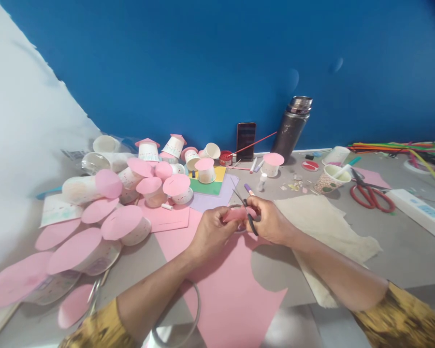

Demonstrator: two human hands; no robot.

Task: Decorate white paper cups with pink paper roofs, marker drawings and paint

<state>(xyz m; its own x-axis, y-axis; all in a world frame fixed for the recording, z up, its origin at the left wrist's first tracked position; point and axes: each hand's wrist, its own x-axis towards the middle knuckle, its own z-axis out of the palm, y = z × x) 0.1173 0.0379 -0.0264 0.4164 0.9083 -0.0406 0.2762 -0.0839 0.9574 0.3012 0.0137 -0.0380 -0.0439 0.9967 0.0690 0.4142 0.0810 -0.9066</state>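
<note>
My left hand (210,233) is closed around the edge of a small pink paper piece (235,213). My right hand (275,223) grips black-handled scissors (253,225), whose thin blades point up and away over the paper. Fingers of both hands nearly meet at the piece, and a round item just beneath is mostly hidden. Below the hands lies a large pink sheet (224,275) with a curved cut-out on its right side. To the left, several paper cups (137,232) carry pink paper discs (121,222); some are tipped over.
At the back stand a dark flask (292,130) and a phone (246,140). A beige cloth (322,227) lies right of the sheet, with red-handled scissors (372,199), a patterned cup (331,180) and a white power strip (420,212) beyond. A blue wall (203,63) bounds the table.
</note>
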